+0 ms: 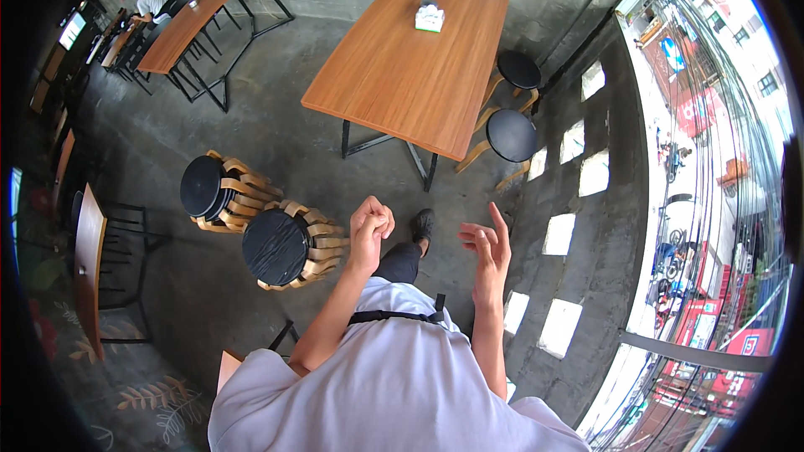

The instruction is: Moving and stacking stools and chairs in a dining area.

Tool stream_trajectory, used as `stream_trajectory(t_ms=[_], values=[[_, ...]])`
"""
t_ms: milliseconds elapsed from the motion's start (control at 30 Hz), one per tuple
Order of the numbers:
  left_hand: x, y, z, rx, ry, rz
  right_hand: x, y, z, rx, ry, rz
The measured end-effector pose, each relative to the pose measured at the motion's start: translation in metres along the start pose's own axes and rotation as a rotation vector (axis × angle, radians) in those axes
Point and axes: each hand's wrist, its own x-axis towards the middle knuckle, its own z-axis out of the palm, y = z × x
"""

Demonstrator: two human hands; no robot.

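Left hand: hung curled together, centre.
Right hand: hung spread apart, right of centre.
Stools: stood centre left.

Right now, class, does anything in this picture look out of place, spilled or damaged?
One mild oddity: the nearer stool stack has a streaky top seat, perhaps worn, whereas the farther stack looks smoother on top. Otherwise nothing stands out; no spill shows on the large wooden table.
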Motion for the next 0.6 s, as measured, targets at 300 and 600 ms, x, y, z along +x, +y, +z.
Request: stream_trajectory(t_ms=[300, 600], values=[[0.123, -0.067, 0.039, -0.006, -0.052, -0.096, 0.107, -0.015, -0.051, -0.094, 0.098, -0.008], [0.270, -0.108, 0.093, 0.020, -0.090, -0.167, 0.258, -0.039, -0.091, -0.172, 0.116, 0.049]])
